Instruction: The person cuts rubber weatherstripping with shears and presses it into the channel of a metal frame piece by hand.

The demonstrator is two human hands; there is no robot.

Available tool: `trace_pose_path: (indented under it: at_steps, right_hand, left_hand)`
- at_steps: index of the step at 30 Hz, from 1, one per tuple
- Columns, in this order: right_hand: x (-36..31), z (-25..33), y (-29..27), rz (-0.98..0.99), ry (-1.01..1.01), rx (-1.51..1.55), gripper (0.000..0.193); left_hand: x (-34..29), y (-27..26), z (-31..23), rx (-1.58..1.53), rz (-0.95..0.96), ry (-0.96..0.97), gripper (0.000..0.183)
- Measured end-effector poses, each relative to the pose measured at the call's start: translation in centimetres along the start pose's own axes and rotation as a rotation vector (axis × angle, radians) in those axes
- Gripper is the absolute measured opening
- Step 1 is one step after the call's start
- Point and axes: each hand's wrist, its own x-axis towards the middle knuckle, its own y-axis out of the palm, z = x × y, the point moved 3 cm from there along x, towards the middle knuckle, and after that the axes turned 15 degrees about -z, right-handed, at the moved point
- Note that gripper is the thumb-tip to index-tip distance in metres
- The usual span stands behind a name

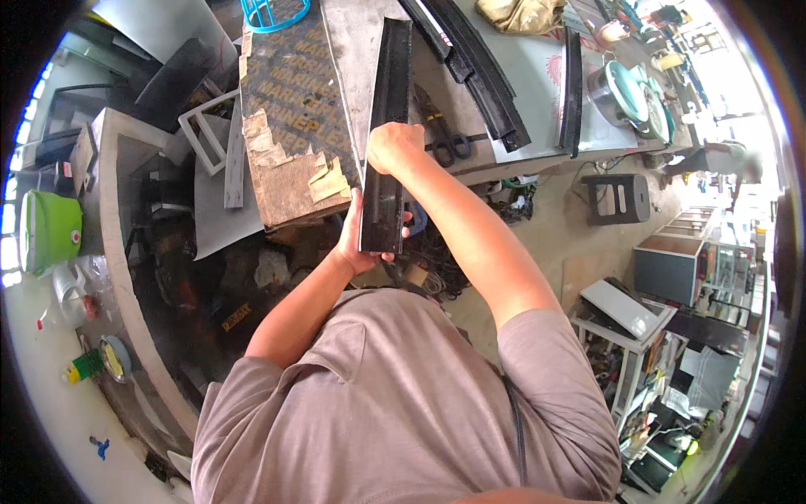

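Observation:
A long black channel-shaped strip [391, 80] runs away from me over the table edge, its hollow side up. My left hand [361, 249] supports the near end from below, thumb along the left side and fingertips showing at the right. Against the strip's middle is my right hand [395, 148], closed in a fist. Its curled fingers hide whatever may be in them. Just right of that fist, a pair of black-handled scissors [453, 149] lies on the table. More black strips [478, 80] lie beyond, and another black strip [571, 92] lies farther right.
The wooden board [290, 181] at the table's left has torn, peeling layers. Pots [617, 92] stand at the far right of the table. A dark stool [615, 199] is on the floor to the right. Cables and scraps [432, 269] lie below the table edge. A green container [50, 231] stands far left.

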Motion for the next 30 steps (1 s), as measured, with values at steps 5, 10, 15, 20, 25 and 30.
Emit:
trace_pose_path:
  at_steps: [5, 10, 15, 20, 25, 30]
  right_hand:
    - [-0.3, -0.7, 0.9, -0.029, 0.046, 0.038, 0.022]
    - [-0.1, -0.9, 1.1, -0.079, -0.024, 0.044, 0.028]
    - [-0.6, -0.9, 1.8, -0.084, 0.015, 0.062, 0.030]
    - [-1.7, -0.8, 1.7, -0.092, -0.031, 0.074, 0.032]
    - [-2.6, -0.3, 0.6, -0.069, -0.033, 0.061, 0.025]
    - [-2.7, -0.4, 0.3, -0.050, -0.054, 0.037, 0.026]
  left_hand:
    - [0.4, 0.4, 0.2, 0.001, 0.027, 0.002, 0.081]
    - [1.3, 0.4, -0.5, 0.013, 0.110, 0.048, 0.082]
    - [1.6, 0.2, -0.5, 0.019, 0.054, 0.049, 0.082]
    - [1.4, 0.1, -0.3, 0.035, 0.085, 0.072, 0.080]
    - [1.3, 0.0, -0.1, 0.033, 0.086, 0.077, 0.081]
    - [1.5, 0.0, -0.2, 0.050, 0.097, 0.080, 0.082]
